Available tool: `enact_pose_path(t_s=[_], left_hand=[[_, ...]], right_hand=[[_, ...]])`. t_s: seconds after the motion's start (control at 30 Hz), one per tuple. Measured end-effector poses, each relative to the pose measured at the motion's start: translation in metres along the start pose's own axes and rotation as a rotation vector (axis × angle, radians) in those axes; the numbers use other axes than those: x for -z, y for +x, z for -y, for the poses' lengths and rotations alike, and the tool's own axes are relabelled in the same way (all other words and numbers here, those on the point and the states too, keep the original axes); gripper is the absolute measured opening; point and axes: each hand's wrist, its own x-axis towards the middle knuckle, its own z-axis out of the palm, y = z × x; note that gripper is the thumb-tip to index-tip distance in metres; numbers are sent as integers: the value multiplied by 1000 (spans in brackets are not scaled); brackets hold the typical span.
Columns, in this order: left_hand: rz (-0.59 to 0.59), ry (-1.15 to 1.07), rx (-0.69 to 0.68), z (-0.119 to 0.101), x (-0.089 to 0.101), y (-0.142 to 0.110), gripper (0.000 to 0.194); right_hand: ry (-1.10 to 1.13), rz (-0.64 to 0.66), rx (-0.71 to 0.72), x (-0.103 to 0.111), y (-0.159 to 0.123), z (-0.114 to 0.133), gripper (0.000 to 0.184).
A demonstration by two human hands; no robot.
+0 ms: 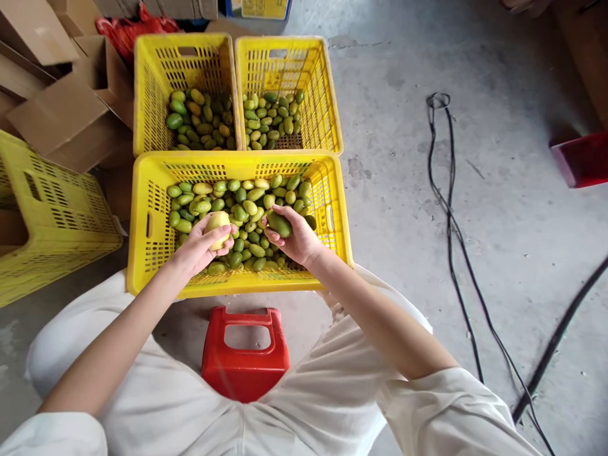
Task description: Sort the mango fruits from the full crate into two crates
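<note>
A yellow plastic crate (142,266) stands on the floor in front of me, holding several green and yellowish mangoes (247,199). My left hand (202,248) is closed around a pale yellow mango (217,223) over the crate's left half. My right hand (297,239) grips a dark green mango (279,223) over the crate's middle. Both hands hover just above the fruit pile.
Two more yellow crates (145,88) (327,95) with mangoes stand behind the near one. Another yellow crate (52,221) lies at left beside cardboard boxes (57,114). A red stool (244,354) sits between my knees. Black cables (451,215) run across the concrete floor at right.
</note>
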Motion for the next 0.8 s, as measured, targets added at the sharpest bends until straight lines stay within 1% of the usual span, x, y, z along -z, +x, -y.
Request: enact_pose_path(t_s=[0.07,0.23,0.3,0.4,0.5,0.6,0.63,0.73,0.8], left_hand=[[-10,-6,11,-1,0,2,63],[-59,-138,82,-1,0,4,30],[-77,-167,90,0,0,4,27],[-100,-168,63,3,1,5,28],[-105,-172,-4,7,4,7,36],[-127,-164,-45,8,6,11,44],[-140,-162,-49,8,7,12,46],[-173,-176,-43,5,6,13,48],[-200,-192,-29,2,4,12,51]], right_hand=[[0,7,-39,0,0,2,41],[-35,24,-39,1,0,3,57],[-40,32,-37,1,0,3,57],[-15,22,-18,0,0,3,50],[28,20,27,-2,1,2,38],[64,22,69,-1,1,-1,30],[78,21,78,0,1,-3,31],[111,26,104,2,1,-6,49],[98,53,112,3,1,-7,49]])
